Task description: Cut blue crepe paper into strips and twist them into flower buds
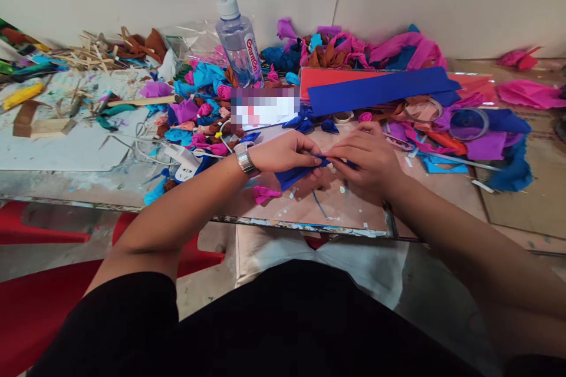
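Held blue paper [292, 177] partly hidden by hands [283, 152] [365, 156], white object [269, 113] pixelated, red furniture [39, 312] cropped left

Forearms [201, 194] angled inward over table's near edge [331, 228]; left hand [285, 151] (thumb extended) pinching; right hand [371, 156] palm down, fingers [354, 153] bent, fingertips just beside left thumb.

A craft workshop, it seems: heaps of crumpled coloured scraps [210, 73] crowd both sides of the water bottle [236, 47] on a paint-stained counter [101, 189]. Thin wooden sticks [97, 54] lie piled left of the bottle, rolls of tape [485, 123] right of it, red seats [39, 306] in front and leftward.
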Demonstrator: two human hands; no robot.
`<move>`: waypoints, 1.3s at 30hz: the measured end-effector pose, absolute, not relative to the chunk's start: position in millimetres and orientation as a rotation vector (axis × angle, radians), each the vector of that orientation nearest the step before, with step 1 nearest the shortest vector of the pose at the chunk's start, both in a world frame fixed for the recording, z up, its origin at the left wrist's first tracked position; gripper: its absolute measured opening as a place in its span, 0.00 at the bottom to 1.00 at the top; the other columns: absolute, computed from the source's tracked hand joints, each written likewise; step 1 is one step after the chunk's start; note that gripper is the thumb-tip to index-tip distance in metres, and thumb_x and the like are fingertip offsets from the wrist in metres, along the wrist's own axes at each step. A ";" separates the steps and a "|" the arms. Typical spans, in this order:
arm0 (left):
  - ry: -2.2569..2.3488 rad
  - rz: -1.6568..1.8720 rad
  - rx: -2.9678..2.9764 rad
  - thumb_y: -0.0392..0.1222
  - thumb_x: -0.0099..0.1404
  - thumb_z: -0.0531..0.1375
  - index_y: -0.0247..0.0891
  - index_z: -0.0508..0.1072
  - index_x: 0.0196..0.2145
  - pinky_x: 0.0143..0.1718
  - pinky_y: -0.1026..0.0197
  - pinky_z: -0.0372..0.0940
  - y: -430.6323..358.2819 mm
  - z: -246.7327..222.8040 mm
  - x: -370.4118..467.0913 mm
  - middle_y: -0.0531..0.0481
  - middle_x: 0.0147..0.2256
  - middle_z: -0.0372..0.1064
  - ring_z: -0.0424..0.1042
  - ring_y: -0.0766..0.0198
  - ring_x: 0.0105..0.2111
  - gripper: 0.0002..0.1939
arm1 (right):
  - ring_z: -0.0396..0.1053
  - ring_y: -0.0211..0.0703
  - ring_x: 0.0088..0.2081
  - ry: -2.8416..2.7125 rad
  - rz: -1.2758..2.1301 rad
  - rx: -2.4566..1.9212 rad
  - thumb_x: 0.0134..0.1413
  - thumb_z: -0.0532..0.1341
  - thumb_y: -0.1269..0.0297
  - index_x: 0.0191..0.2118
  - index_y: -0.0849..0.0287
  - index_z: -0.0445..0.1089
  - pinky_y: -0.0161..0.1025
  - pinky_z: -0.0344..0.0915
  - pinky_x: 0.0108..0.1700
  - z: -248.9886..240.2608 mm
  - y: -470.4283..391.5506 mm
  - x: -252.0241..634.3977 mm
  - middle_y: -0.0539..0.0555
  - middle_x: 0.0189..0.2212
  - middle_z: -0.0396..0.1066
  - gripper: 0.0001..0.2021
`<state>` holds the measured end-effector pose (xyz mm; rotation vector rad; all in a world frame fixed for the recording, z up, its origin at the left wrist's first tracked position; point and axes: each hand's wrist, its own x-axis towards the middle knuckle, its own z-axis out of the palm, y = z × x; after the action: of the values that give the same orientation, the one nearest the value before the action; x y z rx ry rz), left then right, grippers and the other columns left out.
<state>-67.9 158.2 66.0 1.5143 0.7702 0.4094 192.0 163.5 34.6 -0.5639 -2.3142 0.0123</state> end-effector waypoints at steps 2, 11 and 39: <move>0.769 0.391 1.425 0.44 0.68 0.71 0.35 0.85 0.40 0.37 0.66 0.77 159.4 66.9 -69.5 0.47 0.37 0.87 0.84 0.66 0.32 0.08 | 0.80 0.46 0.40 -2.317 -0.015 -0.554 0.73 0.66 0.63 0.44 0.49 0.82 0.55 0.65 0.58 35.5 162.7 192.2 0.50 0.40 0.87 0.05; 0.751 0.369 1.229 0.39 0.63 0.74 0.32 0.82 0.39 0.37 0.66 0.77 158.5 69.3 -70.1 0.48 0.32 0.84 0.83 0.66 0.31 0.09 | 0.80 0.45 0.38 -2.331 -0.026 -0.519 0.74 0.64 0.61 0.45 0.49 0.81 0.52 0.69 0.55 36.0 161.3 191.6 0.51 0.39 0.86 0.07; 0.837 0.423 2.046 0.44 0.77 0.59 0.34 0.82 0.41 0.30 0.69 0.68 155.8 67.4 -68.8 0.47 0.34 0.84 0.78 0.69 0.28 0.14 | 0.79 0.51 0.40 -2.305 0.082 -0.716 0.70 0.64 0.60 0.46 0.52 0.80 0.55 0.65 0.55 34.4 162.9 193.1 0.53 0.37 0.85 0.07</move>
<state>-68.8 155.8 67.4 2.0457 0.8373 0.4229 193.1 162.9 34.4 -0.7165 -2.3050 0.0816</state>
